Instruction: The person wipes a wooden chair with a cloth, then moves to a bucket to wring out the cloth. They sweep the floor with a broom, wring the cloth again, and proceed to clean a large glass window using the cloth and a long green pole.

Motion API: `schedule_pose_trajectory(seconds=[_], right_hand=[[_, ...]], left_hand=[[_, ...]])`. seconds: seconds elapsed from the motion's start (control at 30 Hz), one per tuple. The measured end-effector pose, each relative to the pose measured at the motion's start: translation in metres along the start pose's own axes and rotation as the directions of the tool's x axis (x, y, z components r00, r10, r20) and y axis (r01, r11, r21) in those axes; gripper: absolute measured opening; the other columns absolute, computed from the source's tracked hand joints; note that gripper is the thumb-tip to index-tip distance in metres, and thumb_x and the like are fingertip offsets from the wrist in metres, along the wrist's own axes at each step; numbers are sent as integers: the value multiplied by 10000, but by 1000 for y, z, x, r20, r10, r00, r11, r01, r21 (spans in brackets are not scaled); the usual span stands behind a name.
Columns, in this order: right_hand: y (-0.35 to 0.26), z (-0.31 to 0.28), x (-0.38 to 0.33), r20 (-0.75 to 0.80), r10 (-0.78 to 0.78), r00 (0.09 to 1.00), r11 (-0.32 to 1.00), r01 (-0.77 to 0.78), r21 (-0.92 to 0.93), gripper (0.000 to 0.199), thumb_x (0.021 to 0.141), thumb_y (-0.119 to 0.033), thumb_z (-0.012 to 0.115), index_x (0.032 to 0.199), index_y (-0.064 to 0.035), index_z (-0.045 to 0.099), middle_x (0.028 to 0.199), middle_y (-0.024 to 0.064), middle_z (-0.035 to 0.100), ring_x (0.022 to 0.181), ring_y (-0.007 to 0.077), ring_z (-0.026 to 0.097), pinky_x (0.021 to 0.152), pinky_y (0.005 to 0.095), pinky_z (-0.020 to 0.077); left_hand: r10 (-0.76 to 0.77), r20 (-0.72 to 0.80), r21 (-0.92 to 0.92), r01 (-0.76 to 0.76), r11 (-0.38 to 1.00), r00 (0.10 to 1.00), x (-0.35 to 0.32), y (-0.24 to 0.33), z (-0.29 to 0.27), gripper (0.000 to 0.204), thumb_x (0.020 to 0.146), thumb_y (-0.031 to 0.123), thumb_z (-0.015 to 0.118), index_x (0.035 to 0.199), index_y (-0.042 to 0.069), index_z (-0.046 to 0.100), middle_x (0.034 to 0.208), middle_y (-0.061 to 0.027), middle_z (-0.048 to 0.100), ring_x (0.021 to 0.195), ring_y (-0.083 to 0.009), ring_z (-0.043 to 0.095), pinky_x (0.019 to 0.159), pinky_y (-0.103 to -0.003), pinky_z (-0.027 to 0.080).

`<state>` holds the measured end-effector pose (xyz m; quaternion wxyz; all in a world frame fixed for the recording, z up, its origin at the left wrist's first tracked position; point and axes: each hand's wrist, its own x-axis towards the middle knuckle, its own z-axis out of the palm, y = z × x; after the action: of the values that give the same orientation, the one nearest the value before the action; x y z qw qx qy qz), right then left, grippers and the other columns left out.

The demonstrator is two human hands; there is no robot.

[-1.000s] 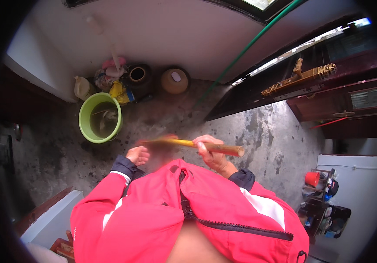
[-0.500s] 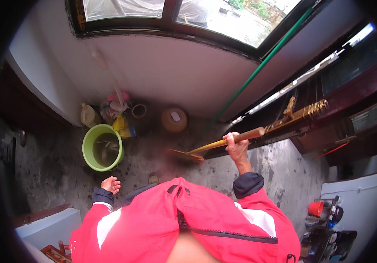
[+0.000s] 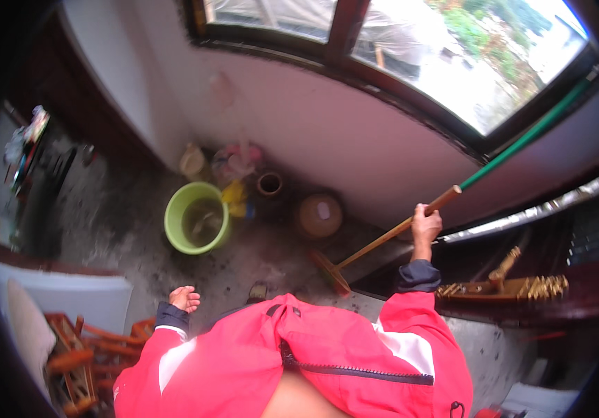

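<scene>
My right hand [image 3: 426, 224] is closed round the upper wooden handle of a long T-shaped tool [image 3: 376, 249]. Its crosswise head, like that of a push broom, is low by the floor. The kind of head is too blurred to tell. My left hand [image 3: 185, 299] hangs at my left side, fingers loosely bent and holding nothing. Nearest to it stands a light green bucket [image 3: 175, 235], with something pale in murky liquid inside.
Behind the bucket, a clay jar [image 3: 269, 184], a round brown pot [image 3: 319, 216] and several bags line the wall. A green pole [image 3: 534, 130] leans by the window. Wooden chairs [image 3: 76, 362] are at lower left. Dark wooden furniture [image 3: 508, 306] stands at right.
The view has turned to the right. My right hand has shifted the T-shaped tool farther right, its grip kept. My left hand still hangs by the bucket.
</scene>
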<state>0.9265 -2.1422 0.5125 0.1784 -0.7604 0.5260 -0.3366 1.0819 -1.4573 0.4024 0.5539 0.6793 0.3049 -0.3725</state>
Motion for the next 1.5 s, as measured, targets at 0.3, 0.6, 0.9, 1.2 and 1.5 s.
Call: schedule_pose_trajectory(seconds=[0.3, 0.6, 0.9, 1.2, 1.5], right_hand=[[45, 62, 73, 175, 81, 981, 976, -114, 188, 736, 800, -200, 611, 1408, 77, 300, 985, 225, 679, 828, 311, 698, 828, 396, 512], [65, 92, 93, 0, 158, 987, 984, -158, 82, 680, 744, -193, 621, 1310, 57, 340, 789, 139, 707, 813, 298, 694, 821, 377, 489], [53, 105, 81, -196, -42, 980, 983, 6, -181, 784, 760, -178, 586, 1416, 96, 255, 1233, 291, 549, 1072, 416, 574, 919, 459, 435], [-43, 135, -5, -29, -339, 940, 940, 340, 11, 544, 837, 4, 493, 1376, -46, 443, 1252, 209, 574, 904, 283, 670, 787, 348, 539], [-225, 319, -248, 714, -645, 274, 743, 444, 500, 458, 803, 71, 499, 1241, -35, 581, 1170, 164, 631, 962, 283, 659, 875, 347, 514]], left_hand=[[-105, -187, -149, 78, 986, 977, -69, -96, -5, 216, 964, 284, 468, 1057, 117, 568, 774, -59, 675, 563, -160, 630, 481, -310, 512], [-217, -309, -195, 162, 967, 926, -97, -141, -6, 228, 959, 288, 462, 1058, 118, 576, 798, -57, 669, 568, -158, 622, 495, -319, 512], [-159, -343, -152, 112, 982, 926, -65, -108, -15, 236, 962, 274, 434, 1059, 115, 580, 784, -26, 659, 558, -137, 609, 497, -291, 498], [131, -393, -2, -144, 990, 910, 63, -67, -86, 179, 940, 184, 499, 1074, 93, 574, 763, -62, 649, 551, -167, 609, 481, -295, 481], [978, -126, 954, -250, 166, 168, 283, 218, -197, 369, 845, 75, 589, 1207, 92, 524, 1137, -138, 547, 987, -334, 590, 829, -418, 498]])
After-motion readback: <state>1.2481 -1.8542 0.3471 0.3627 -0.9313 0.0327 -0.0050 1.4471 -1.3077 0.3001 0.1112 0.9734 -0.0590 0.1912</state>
